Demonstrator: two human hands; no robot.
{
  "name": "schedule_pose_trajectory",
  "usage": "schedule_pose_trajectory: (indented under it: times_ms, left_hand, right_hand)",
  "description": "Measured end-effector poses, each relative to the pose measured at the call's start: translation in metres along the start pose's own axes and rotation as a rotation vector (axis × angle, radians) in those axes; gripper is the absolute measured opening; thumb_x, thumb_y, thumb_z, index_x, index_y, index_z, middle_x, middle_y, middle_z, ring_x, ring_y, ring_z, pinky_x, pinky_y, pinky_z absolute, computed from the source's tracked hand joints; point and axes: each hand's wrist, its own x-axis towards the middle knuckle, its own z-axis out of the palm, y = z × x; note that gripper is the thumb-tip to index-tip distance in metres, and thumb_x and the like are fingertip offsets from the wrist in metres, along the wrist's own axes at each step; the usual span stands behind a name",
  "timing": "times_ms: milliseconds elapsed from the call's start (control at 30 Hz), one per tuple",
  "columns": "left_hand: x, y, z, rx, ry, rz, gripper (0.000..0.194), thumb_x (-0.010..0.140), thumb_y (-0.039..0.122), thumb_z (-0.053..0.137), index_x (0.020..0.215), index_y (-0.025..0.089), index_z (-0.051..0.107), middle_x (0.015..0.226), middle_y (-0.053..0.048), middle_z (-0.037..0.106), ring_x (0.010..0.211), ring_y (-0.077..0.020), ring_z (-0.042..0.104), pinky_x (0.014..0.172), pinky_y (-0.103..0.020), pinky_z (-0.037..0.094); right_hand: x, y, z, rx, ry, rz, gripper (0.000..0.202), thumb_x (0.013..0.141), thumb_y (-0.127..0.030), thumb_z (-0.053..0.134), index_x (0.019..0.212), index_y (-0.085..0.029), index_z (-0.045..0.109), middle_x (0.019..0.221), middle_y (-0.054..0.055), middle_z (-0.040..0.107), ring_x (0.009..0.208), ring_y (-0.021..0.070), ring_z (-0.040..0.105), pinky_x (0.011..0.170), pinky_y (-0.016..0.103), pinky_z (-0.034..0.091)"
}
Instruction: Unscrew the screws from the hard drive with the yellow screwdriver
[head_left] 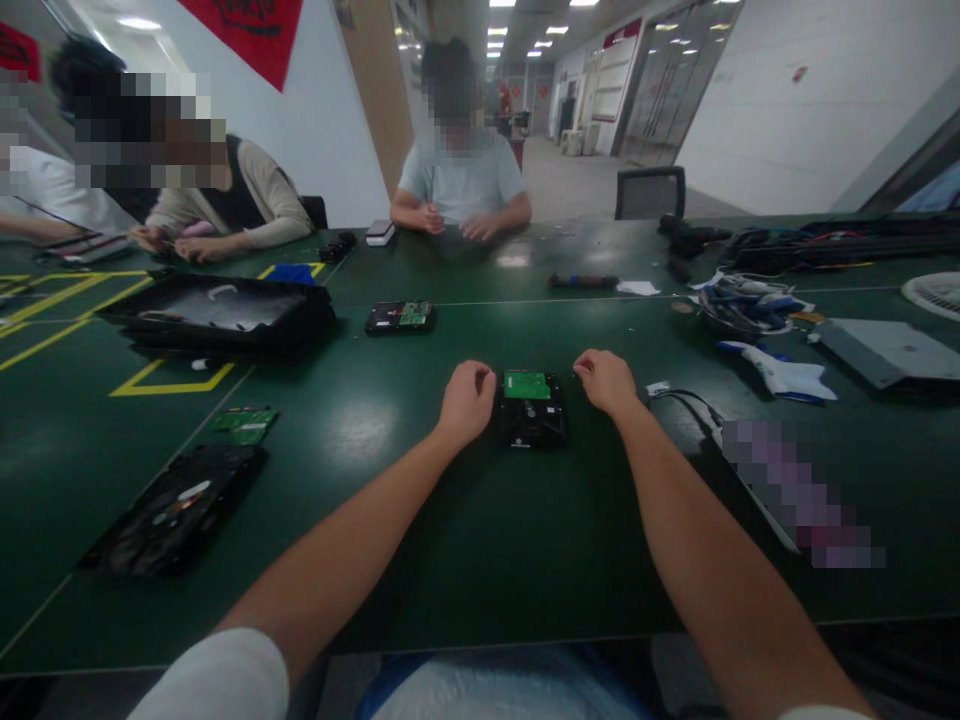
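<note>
The drive (536, 428) lies flat on the table (420, 560), between the person's two hands, green board (526, 385) facing up. The left hand (469, 402) is just beside its left edge, fingers curled inward; whether they touch it or hold anything cannot be told. The right hand (606, 382) hovers or rests a little off the other side, thumb and forefinger pinched together; anything tiny between them is too small to make out. A second drive (400, 317) lies farther off, leftward, near a black tray (225, 305). Across the table sits a co-worker (461, 185).
</note>
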Motion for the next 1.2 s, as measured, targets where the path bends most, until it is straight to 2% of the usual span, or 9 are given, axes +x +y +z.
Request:
schedule_pose_trajectory:
  times_ms: [100, 167, 333, 500, 733, 833, 933, 1067, 1200]
  left_hand:
    - [-0.012, 0.014, 0.004, 0.03, 0.005, -0.014, 0.013, 0.102, 0.027, 0.053, 0.107, 0.018, 0.06, 0.111, -0.01, 0.061, 0.102, -0.0224, 0.063, 0.094, -0.039, 0.053]
    - [-0.024, 0.026, 0.007, 0.057, 0.01, -0.027, 0.022, 0.102, 0.032, 0.055, 0.117, 0.018, 0.058, 0.125, -0.013, 0.055, 0.11, -0.0241, 0.062, 0.1, -0.043, 0.053]
    - [-0.052, 0.058, 0.014, 0.204, -0.022, 0.07, 0.052, 0.098, 0.049, 0.058, 0.136, 0.015, 0.048, 0.141, -0.02, 0.045, 0.134, -0.0357, 0.049, 0.11, -0.054, 0.047]
    - [-0.07, 0.075, 0.02, 0.303, -0.074, 0.173, 0.071, 0.09, 0.054, 0.067, 0.145, 0.018, 0.038, 0.153, -0.02, 0.039, 0.146, -0.0412, 0.037, 0.119, -0.061, 0.037]
    - [-0.069, 0.078, 0.027, 0.377, -0.138, 0.184, 0.094, 0.081, 0.07, 0.072, 0.15, 0.02, 0.034, 0.159, -0.019, 0.036, 0.152, -0.0442, 0.029, 0.124, -0.063, 0.03]
    - [-0.064, 0.08, 0.028, 0.406, -0.141, 0.175, 0.103, 0.076, 0.077, 0.072, 0.151, 0.018, 0.034, 0.16, -0.02, 0.035, 0.153, -0.0463, 0.026, 0.126, -0.063, 0.027]
    - [-0.062, 0.084, 0.028, 0.448, -0.149, 0.162, 0.101, 0.078, 0.074, 0.07, 0.152, 0.015, 0.035, 0.162, -0.023, 0.033, 0.154, -0.0476, 0.024, 0.126, -0.063, 0.025]
    - [-0.062, 0.08, 0.017, 0.483, -0.208, 0.137, 0.1, 0.079, 0.071, 0.067, 0.154, 0.014, 0.034, 0.165, -0.024, 0.028, 0.155, -0.0483, 0.022, 0.126, -0.063, 0.023]
    - [-0.056, 0.061, -0.007, 0.511, -0.322, 0.027, 0.109, 0.075, 0.076, 0.066, 0.158, 0.016, 0.03, 0.166, -0.023, 0.028, 0.152, -0.0485, 0.03, 0.122, -0.063, 0.03]
  right_hand:
    - [-0.004, -0.001, -0.001, -0.03, 0.032, 0.024, 0.02, 0.101, -0.029, 0.056, 0.106, -0.02, 0.073, 0.109, 0.013, 0.074, 0.098, 0.027, 0.068, 0.084, 0.037, 0.047]
    - [-0.007, -0.002, -0.002, -0.043, 0.041, 0.032, 0.02, 0.101, -0.028, 0.055, 0.106, -0.019, 0.072, 0.108, 0.014, 0.074, 0.096, 0.0276, 0.068, 0.082, 0.038, 0.047]
    - [-0.01, -0.005, -0.002, -0.052, 0.058, 0.015, 0.015, 0.098, -0.026, 0.059, 0.1, -0.02, 0.072, 0.104, 0.012, 0.075, 0.094, 0.0272, 0.068, 0.08, 0.037, 0.046]
    - [-0.006, -0.001, 0.002, 0.001, 0.096, -0.053, 0.01, 0.092, -0.022, 0.064, 0.098, -0.02, 0.072, 0.1, 0.009, 0.075, 0.093, 0.0242, 0.068, 0.085, 0.035, 0.048]
    - [-0.006, 0.01, 0.003, 0.13, 0.102, -0.037, 0.01, 0.092, -0.03, 0.068, 0.095, -0.022, 0.073, 0.1, 0.005, 0.077, 0.094, 0.0229, 0.069, 0.09, 0.035, 0.049]
    - [-0.007, 0.015, 0.001, 0.174, 0.153, 0.062, 0.014, 0.091, -0.029, 0.068, 0.1, -0.022, 0.074, 0.103, 0.006, 0.078, 0.097, 0.0238, 0.07, 0.092, 0.036, 0.049]
    - [-0.008, 0.017, -0.001, 0.168, 0.149, 0.139, 0.016, 0.093, -0.033, 0.065, 0.098, -0.021, 0.076, 0.102, 0.007, 0.078, 0.097, 0.0249, 0.07, 0.093, 0.038, 0.049]
    - [-0.01, 0.017, -0.004, 0.165, 0.129, 0.16, 0.023, 0.096, -0.036, 0.062, 0.1, -0.02, 0.077, 0.102, 0.01, 0.079, 0.098, 0.0266, 0.07, 0.093, 0.039, 0.049]
    - [-0.009, 0.016, -0.005, 0.171, 0.105, 0.192, 0.028, 0.098, -0.039, 0.06, 0.104, -0.018, 0.077, 0.107, 0.012, 0.078, 0.102, 0.029, 0.07, 0.093, 0.041, 0.049]
